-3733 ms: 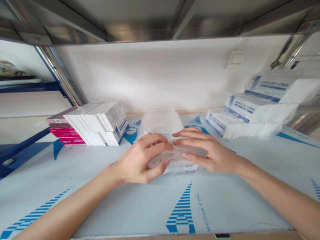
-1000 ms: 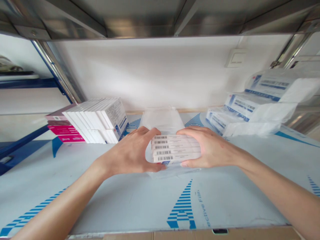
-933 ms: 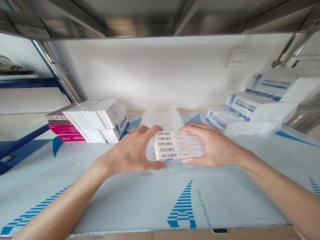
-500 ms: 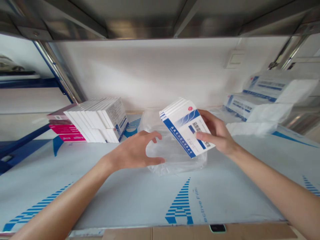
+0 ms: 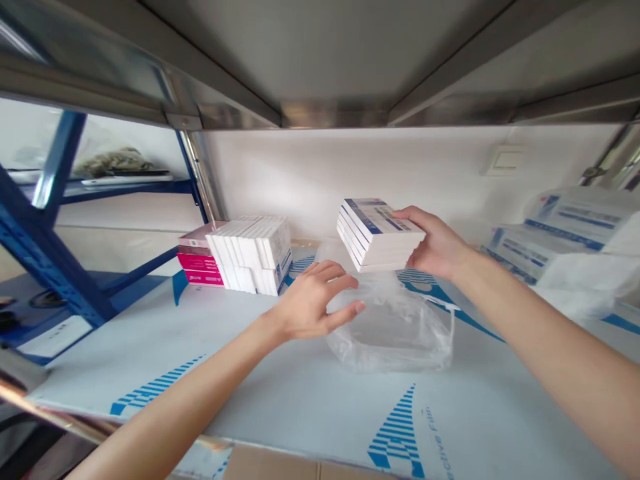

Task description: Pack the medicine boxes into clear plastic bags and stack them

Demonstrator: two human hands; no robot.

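Note:
A stack of several flat white-and-blue medicine boxes (image 5: pixel 381 235) is gripped at its right end by my right hand (image 5: pixel 434 245), held in the air above the shelf. My left hand (image 5: pixel 316 300) is open, thumb and fingers apart, at the left edge of a crumpled clear plastic bag (image 5: pixel 395 333). The bag lies on the shelf below the held boxes; I cannot tell whether the left fingers touch it. To the left, a row of white medicine boxes (image 5: pixel 253 252) stands on edge beside a pile of pink boxes (image 5: pixel 200 267).
On the right sit plastic-wrapped packs of white-and-blue boxes (image 5: pixel 565 230). The shelf board (image 5: pixel 280 393) wears a printed protective film. A metal shelf (image 5: pixel 330 73) hangs low overhead. Blue rack posts (image 5: pixel 60 240) stand at the left, and a wall switch (image 5: pixel 506 160) is behind.
The view has swung left and upward. My right hand has tilted the medicine boxes flatter, so their white ends now show. My left hand stays open near the bag.

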